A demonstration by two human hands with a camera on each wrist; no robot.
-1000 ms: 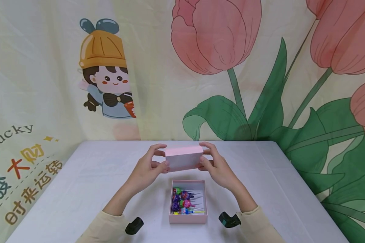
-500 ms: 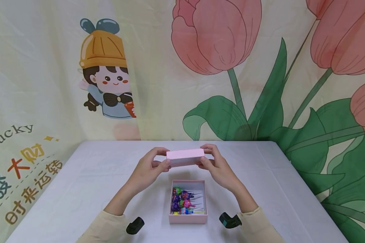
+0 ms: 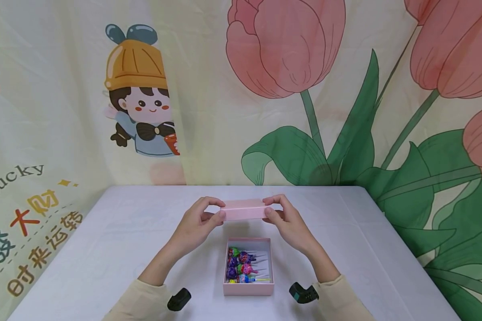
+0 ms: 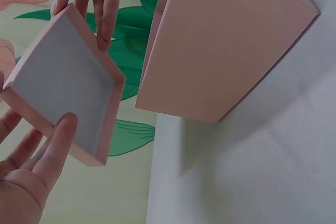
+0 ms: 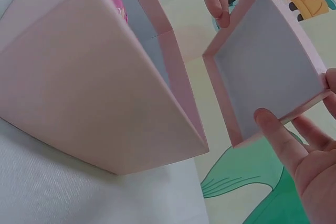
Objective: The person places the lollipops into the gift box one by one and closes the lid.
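Observation:
Both hands hold a pink box lid (image 3: 244,210) in the air, just beyond an open pink box (image 3: 248,290) on the table. My left hand (image 3: 201,218) grips the lid's left end, thumb at the near edge and fingers behind. At the opposite end my right hand (image 3: 287,219) pinches it the same way. The lid's hollow pale inside (image 4: 63,82) shows in the left wrist view, facing down toward the box. Inside the box lie several lollipops (image 3: 245,269) in bright wrappers, their sticks pointing right.
A white cloth covers the table (image 3: 120,240). Behind it hangs a backdrop (image 3: 201,89) printed with tulips and a cartoon figure. Black wrist devices (image 3: 179,299) sit at both cuffs, on either side of the box.
The lid has tipped over between the hands: its pale inside faced the head camera, and now its pink side and top do. Both hands have shifted only slightly. The box stays put.

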